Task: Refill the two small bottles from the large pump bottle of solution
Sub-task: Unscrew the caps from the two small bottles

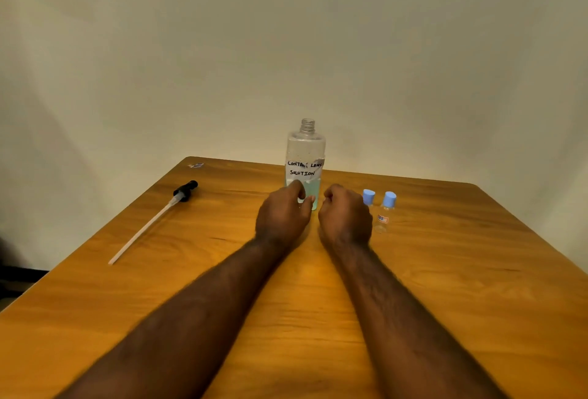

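**Desk:** What have you got, nearest first?

**Operator:** Both my forearms reach out over the table [445,287]. My left hand [283,214] is at the foot of the large bottle [306,150], with the thumb and a fingertip lying over its lower wall. It's blurred there, so I cannot tell whether they clasp it or only sit in front of it. My right hand [345,215] is just beside the bottle, fingers curled under, with nothing visible in it.

**Desk:** And the small ones?

**Operator:** They're just right of that hand. The inner small bottle [369,197] is mostly hidden behind my knuckles, and the outer small bottle [385,214] stands upright. Both have blue caps on. The pump [185,191] lies well off to the left with its tube pointing towards me, so the large bottle's neck is open.

**Desk:** How will they handle?

**Operator:** The large one looks like thin clear plastic with liquid only in its lower part. I'd judge it fairly light and likely to give under a squeeze. I'd take it round the middle, at the label [304,169], where the paper offers purchase. The small ones look light and easy to tip, so I'd pinch each body low while twisting its cap.
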